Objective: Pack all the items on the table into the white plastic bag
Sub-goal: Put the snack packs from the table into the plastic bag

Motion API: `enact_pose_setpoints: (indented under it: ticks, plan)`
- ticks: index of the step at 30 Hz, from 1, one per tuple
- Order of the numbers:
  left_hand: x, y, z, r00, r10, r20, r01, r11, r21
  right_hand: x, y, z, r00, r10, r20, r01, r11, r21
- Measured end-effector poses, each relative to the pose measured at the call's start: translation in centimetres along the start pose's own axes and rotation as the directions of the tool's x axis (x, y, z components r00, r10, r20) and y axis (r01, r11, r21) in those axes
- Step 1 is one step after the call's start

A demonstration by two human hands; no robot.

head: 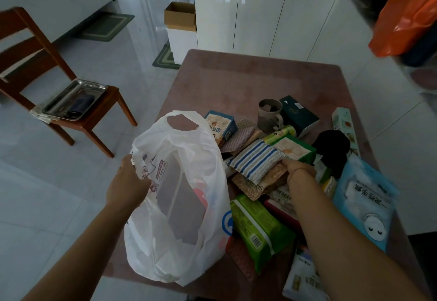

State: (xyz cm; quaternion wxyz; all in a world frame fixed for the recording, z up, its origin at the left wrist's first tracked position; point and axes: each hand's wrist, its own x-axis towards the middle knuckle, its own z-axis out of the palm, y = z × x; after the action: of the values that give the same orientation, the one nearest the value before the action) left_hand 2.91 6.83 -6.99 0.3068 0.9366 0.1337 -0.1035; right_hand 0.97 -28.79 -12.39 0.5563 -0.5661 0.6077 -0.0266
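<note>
One head-worn camera (wide-angle, bowing the room's edges) looks forward and down, close over the table (236, 80).

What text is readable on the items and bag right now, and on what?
"一次性手套", upside down: light blue pack.
"SOU…", upside down, rest blurred: tan pouch.
Print on white plastic bag, blue box and green pack: too blurred to read.

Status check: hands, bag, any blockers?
Left hand grips white plastic bag rim, mouth open. Right hand at blue-and-white striped cloth, grip unclear. Many items unpacked on pink table. No obstruction seen.
</note>
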Motion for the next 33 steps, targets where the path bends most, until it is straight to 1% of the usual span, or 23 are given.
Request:
enact_pose_setpoints:
  ticks: [2, 3, 4, 6, 9, 11, 12, 14, 15, 16, 17, 18, 20, 22, 25, 27, 28, 29, 31, 33]
  plan:
    - [0.0, 0.0, 0.1, 1.0, -0.003, -0.011, 0.002, 1.0, -0.019, 0.3, 0.0, 0.0, 0.999, 0.012, 0.037, -0.015, 0.998, 0.061]
    - [0.0, 0.0, 0.1, 1.0, 0.001, -0.02, -0.002, 0.999, -0.032, 0.2, 0.0, 0.0, 0.999, -0.006, 0.036, 0.002, 0.994, 0.114]
    - [-0.1, 0.2, 0.1, 1.0, -0.001, -0.028, 0.0, 0.999, -0.044, -0.1, -0.1, 0.0, 0.999, -0.032, 0.023, 0.028, 0.985, 0.173]
    - [-0.3, 0.4, 0.3, 0.999, -0.026, -0.042, 0.024, 0.999, -0.044, -0.9, -0.3, 0.0, 0.996, -0.071, -0.048, 0.081, 0.962, 0.262]
    - [-0.6, 0.9, 0.8, 0.998, -0.045, -0.045, 0.045, 0.999, -0.008, -1.9, -1.1, -0.8, 0.972, -0.182, -0.147, 0.222, 0.918, 0.329]
    - [-0.6, 1.0, 0.9, 0.998, -0.047, -0.039, 0.046, 0.999, -0.006, -2.6, -2.1, -1.8, 0.947, -0.282, -0.156, 0.321, 0.869, 0.376]
    - [-0.5, 0.8, 0.9, 0.998, -0.048, -0.039, 0.047, 0.999, -0.012, -2.9, -2.7, -2.3, 0.936, -0.324, -0.138, 0.352, 0.838, 0.418]
    - [-0.2, 0.4, 0.8, 0.999, -0.036, -0.034, 0.035, 0.999, -0.033, -3.9, -3.8, -3.4, 0.921, -0.384, -0.065, 0.364, 0.787, 0.498]
    - [-0.1, 0.1, 0.8, 0.999, -0.014, -0.029, 0.013, 0.999, -0.052, -4.4, -4.2, -3.9, 0.913, -0.407, 0.013, 0.334, 0.767, 0.548]
    - [0.0, -0.1, 0.7, 1.0, 0.0, -0.016, -0.001, 0.997, -0.075, -4.9, -4.5, -4.3, 0.895, -0.427, 0.125, 0.278, 0.757, 0.591]
    - [0.1, -0.3, 0.6, 1.0, 0.008, -0.002, -0.008, 0.996, -0.094, -5.6, -4.7, -4.5, 0.863, -0.438, 0.251, 0.198, 0.751, 0.63]
    - [0.0, -0.4, 0.4, 1.0, 0.011, 0.01, -0.01, 0.994, -0.111, -6.4, -4.8, -4.6, 0.818, -0.432, 0.38, 0.113, 0.768, 0.631]
    - [-0.1, -0.4, 0.0, 0.999, 0.025, 0.024, -0.021, 0.991, -0.135, -8.6, -4.7, -4.5, 0.697, -0.37, 0.614, -0.027, 0.843, 0.538]
    - [-0.3, -0.5, -0.4, 0.999, 0.035, 0.039, -0.029, 0.988, -0.15, -11.2, -3.9, -3.5, 0.562, -0.27, 0.782, -0.102, 0.916, 0.389]
    - [-0.4, -0.8, -1.0, 0.997, 0.052, 0.053, -0.041, 0.98, -0.193, -14.4, -1.4, -0.4, 0.408, -0.069, 0.91, -0.111, 0.986, 0.125]
    - [-0.5, -1.2, -1.2, 0.996, 0.063, 0.06, -0.049, 0.975, -0.215, -15.3, 0.7, 2.5, 0.336, 0.071, 0.939, -0.1, 0.994, -0.039]
    - [-0.6, -1.4, -1.4, 0.996, 0.065, 0.064, -0.049, 0.973, -0.224, -15.5, 1.8, 3.9, 0.316, 0.128, 0.94, -0.099, 0.99, -0.102]
    - [-0.6, -1.6, -1.6, 0.995, 0.068, 0.067, -0.05, 0.971, -0.233, -15.6, 2.9, 5.3, 0.318, 0.178, 0.931, -0.097, 0.983, -0.155]
    - [-0.7, -2.0, -1.8, 0.994, 0.073, 0.077, -0.051, 0.965, -0.256, -15.2, 4.8, 7.9, 0.354, 0.234, 0.905, -0.107, 0.972, -0.209]
    - [-0.6, -2.4, -2.1, 0.994, 0.07, 0.081, -0.044, 0.958, -0.284, -14.5, 6.2, 10.2, 0.384, 0.251, 0.889, -0.162, 0.966, -0.202]
